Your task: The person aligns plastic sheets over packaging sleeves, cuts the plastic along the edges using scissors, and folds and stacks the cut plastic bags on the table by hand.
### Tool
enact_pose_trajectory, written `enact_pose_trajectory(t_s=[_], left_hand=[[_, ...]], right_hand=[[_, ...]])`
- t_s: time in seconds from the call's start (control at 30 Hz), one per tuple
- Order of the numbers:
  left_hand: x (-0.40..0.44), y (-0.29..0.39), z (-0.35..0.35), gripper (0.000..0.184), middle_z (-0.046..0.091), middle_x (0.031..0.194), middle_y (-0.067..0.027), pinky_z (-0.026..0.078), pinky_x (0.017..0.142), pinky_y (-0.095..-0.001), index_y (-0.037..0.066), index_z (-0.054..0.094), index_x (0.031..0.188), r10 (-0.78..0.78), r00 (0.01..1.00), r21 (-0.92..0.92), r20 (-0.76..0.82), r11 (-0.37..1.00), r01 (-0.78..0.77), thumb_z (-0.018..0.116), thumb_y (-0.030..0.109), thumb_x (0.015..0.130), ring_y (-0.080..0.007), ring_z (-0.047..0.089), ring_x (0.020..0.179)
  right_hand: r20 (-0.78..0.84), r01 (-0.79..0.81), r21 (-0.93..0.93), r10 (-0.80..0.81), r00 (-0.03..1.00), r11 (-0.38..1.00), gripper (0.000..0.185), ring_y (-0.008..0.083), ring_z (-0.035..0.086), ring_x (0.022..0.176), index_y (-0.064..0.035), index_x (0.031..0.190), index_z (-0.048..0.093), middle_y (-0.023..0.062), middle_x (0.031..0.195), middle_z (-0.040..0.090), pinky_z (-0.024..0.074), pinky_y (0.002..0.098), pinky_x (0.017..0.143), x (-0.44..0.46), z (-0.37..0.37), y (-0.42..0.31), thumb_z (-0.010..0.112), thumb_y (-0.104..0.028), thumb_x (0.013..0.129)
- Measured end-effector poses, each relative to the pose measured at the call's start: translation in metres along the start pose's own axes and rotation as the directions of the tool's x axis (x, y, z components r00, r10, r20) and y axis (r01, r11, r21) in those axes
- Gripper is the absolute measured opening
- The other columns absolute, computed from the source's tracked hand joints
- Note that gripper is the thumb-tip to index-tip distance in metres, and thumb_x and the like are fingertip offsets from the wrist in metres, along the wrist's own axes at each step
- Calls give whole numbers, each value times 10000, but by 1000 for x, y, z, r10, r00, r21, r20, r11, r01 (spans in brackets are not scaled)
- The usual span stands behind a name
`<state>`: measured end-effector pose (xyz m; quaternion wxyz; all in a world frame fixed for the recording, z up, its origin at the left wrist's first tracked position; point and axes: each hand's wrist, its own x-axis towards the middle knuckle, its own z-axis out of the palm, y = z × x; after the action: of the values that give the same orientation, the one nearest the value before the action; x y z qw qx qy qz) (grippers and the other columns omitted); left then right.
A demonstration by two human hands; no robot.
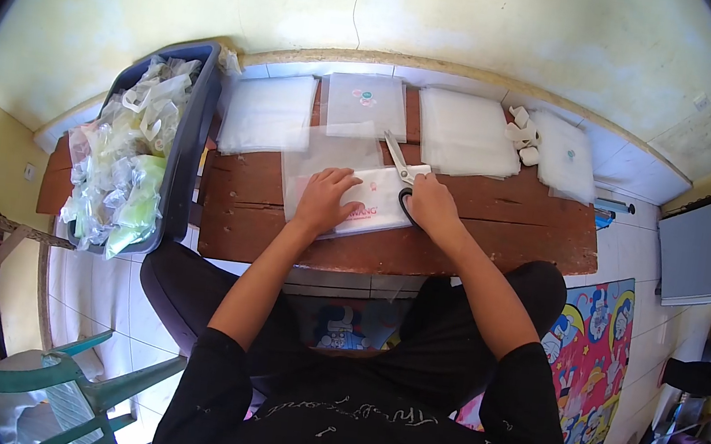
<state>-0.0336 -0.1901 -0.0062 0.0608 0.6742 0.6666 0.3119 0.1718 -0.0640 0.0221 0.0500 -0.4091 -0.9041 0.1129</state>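
Note:
On the wooden table, a white plastic bag (pixel 385 217) with red print lies in front of me, on top of a clear plastic sheet (pixel 299 164). My left hand (pixel 325 202) rests on the bag's left part with fingers spread. My right hand (pixel 434 203), at the bag's right side, is closed round the black handle of a pair of scissors (pixel 397 154). The silver blades point away from me and slightly left, over the bag's far edge. Part of the handle is hidden by my fingers.
Stacks of clear bags (pixel 268 114) (pixel 462 133) line the table's (pixel 239 230) far side, with printed bags (pixel 366 103) among them. White strap-like pieces (pixel 522 136) lie at right. A dark tub (pixel 191 140) of crumpled plastic stands left. Behind is a wall (pixel 451 21).

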Motion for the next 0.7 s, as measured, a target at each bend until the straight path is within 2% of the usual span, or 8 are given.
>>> enact_pose_trajectory(t_s=[0.17, 0.4, 0.5, 0.57, 0.6, 0.63, 0.67, 0.7], left_hand=[[-4, -1, 7, 291, 621, 1235, -106, 413, 1005, -440, 124, 728, 1024, 16, 1000, 45, -19, 999, -16, 764, 231, 756, -300, 538, 1183], [-5, -7, 7, 153, 644, 1191, -112, 453, 960, -410, 115, 746, 931, 56, 995, 5, -81, 998, -55, 730, 168, 789, -293, 577, 1114], [-1, -4, -8, 135, 655, 1156, -126, 475, 928, -407, 99, 742, 927, -29, 991, -61, -132, 998, 22, 719, 159, 808, -306, 595, 1077], [2, -4, -27, 201, 665, 1110, -136, 482, 907, -419, 89, 724, 992, -272, 947, -71, -171, 962, 263, 728, 185, 816, -329, 601, 1057], [2, -10, -31, 201, 665, 1110, -136, 482, 907, -419, 89, 724, 992, -272, 947, -68, -170, 962, 264, 728, 185, 816, -329, 601, 1057], [0, -18, -37, 315, 673, 1047, -138, 491, 887, -422, 80, 694, 1074, -371, 903, 23, -219, 923, 385, 747, 225, 799, -327, 618, 1020], [-2, -25, -42, 433, 681, 984, -140, 501, 867, -424, 70, 664, 1157, -457, 845, 107, -278, 859, 500, 766, 264, 783, -324, 634, 982], [-7, -37, -43, 433, 681, 984, -140, 501, 867, -424, 70, 664, 1157, -458, 844, 112, -278, 858, 502, 766, 264, 783, -324, 634, 982]], right_hand=[[5, 86, -83, -86, 996, 993, 187, 394, 693, 809, 79, 964, 596, 270, 957, 628, 584, 440, 701, -5, -3, -7, 542, -82, 884], [-11, 18, -206, -20, 1000, 978, 191, 331, 708, 818, 68, 992, 609, 228, 942, 626, 591, 399, 654, -12, -2, -19, 537, -73, 886], [-37, 30, -208, -38, 999, 978, 179, 350, 688, 860, 42, 968, 606, 211, 956, 627, 575, 424, 702, -8, -2, -25, 574, -110, 880], [-87, 59, -200, -78, 993, 978, 181, 373, 671, 883, 22, 938, 602, 202, 964, 629, 563, 429, 741, -3, -2, -27, 606, -149, 877], [-156, 114, -28, -117, 981, 993, 180, 371, 660, 883, 15, 948, 610, 190, 972, 631, 550, 428, 769, -1, -3, -28, 619, -147, 869], [-230, 179, 143, -143, 963, 973, 182, 370, 648, 882, 8, 958, 619, 178, 980, 632, 536, 427, 796, 0, -3, -29, 632, -145, 862], [-230, 181, 147, -144, 962, 972, 182, 370, 648, 882, 8, 958, 619, 178, 980, 632, 536, 427, 796, 4, 2, -28, 632, -145, 862], [-211, 219, 256, -166, 963, 942, 214, 375, 633, 909, 10, 974, 614, 180, 973, 625, 521, 429, 832, 8, 12, -26, 649, -160, 849]])
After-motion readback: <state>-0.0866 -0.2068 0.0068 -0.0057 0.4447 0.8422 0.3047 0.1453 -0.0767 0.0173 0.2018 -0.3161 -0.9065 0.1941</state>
